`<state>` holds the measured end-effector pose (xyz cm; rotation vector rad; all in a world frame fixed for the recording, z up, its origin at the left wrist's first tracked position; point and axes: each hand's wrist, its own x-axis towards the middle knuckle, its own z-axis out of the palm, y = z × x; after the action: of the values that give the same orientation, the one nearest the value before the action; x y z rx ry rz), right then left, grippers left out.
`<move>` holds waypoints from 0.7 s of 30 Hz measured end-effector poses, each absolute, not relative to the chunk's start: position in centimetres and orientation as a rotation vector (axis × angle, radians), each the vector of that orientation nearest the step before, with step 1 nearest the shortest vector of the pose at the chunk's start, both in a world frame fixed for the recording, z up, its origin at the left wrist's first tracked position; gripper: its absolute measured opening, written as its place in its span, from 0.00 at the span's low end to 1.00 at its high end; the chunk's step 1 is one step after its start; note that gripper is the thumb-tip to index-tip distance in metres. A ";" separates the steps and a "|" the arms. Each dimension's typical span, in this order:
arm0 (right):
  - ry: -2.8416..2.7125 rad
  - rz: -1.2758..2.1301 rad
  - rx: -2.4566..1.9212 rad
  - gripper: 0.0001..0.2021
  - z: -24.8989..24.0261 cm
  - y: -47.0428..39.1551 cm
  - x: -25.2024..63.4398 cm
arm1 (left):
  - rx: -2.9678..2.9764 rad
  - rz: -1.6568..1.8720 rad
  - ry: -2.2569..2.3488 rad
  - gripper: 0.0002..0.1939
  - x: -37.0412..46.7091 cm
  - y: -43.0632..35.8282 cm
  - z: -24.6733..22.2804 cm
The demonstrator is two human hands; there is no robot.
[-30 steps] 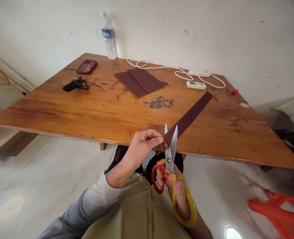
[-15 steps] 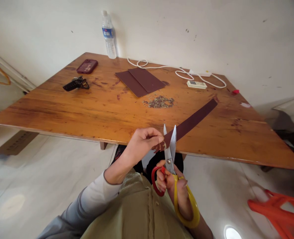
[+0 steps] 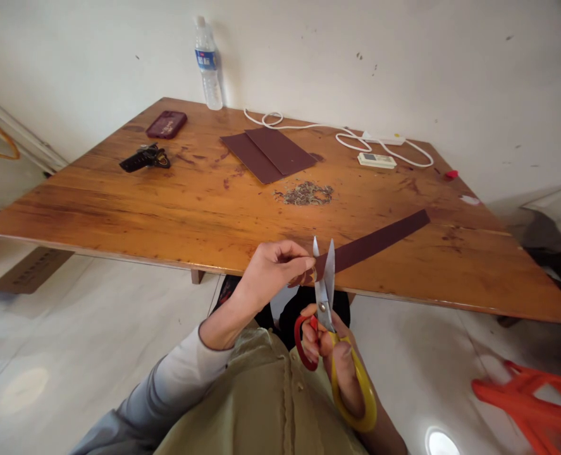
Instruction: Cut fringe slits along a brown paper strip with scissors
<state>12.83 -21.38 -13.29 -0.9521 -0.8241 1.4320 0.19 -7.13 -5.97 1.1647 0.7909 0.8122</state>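
Note:
My left hand (image 3: 276, 272) pinches the near end of a long dark maroon strip (image 3: 379, 242) between thumb and fingers. This end is cut into narrow slivers; the far end reaches out to the right over the table. My right hand (image 3: 334, 354) grips scissors (image 3: 324, 303) with one red and one yellow handle. Their parted blades straddle the strip just right of my left fingertips. Beyond my hands a small heap of thin brown and tan shreds (image 3: 307, 193) lies on the wooden table (image 3: 166, 215).
Maroon sheets (image 3: 268, 155) lie at the back middle. A water bottle (image 3: 209, 66), a phone (image 3: 166, 124) and a black strap-like item (image 3: 145, 158) are on the left. A white cable (image 3: 308, 127) and a remote control (image 3: 376, 160) lie back right. An orange stool (image 3: 527, 398) stands lower right.
The strip's far end has swung toward the right and nearer to me. The scissor blades have closed slightly. My left hand has barely moved.

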 end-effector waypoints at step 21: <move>-0.801 1.452 -0.977 0.34 -13.7 -22.0 12.8 | 1.156 0.775 0.806 0.09 0.0 -7.2 -6.4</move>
<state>12.80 -21.95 -13.73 -0.9769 -0.8013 1.4519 0.03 -7.16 -6.39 1.1563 0.8057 0.7750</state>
